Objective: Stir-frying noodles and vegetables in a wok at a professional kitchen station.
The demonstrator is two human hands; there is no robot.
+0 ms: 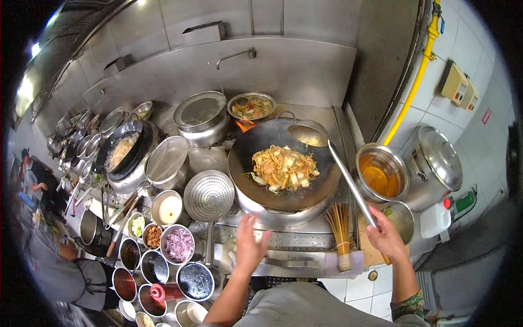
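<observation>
My right hand (pixel 386 234) grips the handle of a metal ladle (pixel 347 175), whose bowl is over the right part of a large wok (pixel 322 190). Noodles with chopped vegetables (pixel 284 167) lie heaped in the wok. In front of the wok's near rim is my left hand (pixel 250 245), its fingers apart and nothing in it. A perforated metal skimmer (pixel 209 196) rests just left of the wok. A bamboo wok brush (pixel 340 233) lies at the stove's front edge, between the wok and my right hand.
Flames (pixel 245 125) show behind the wok, by a pan of food (pixel 252 107). At left are containers, including sliced onions (pixel 178 244), and another wok (pixel 122 151). A pot of orange liquid (pixel 382 173) and a lidded pot (pixel 439 159) stand right. A person in an apron (pixel 73 278) is lower left.
</observation>
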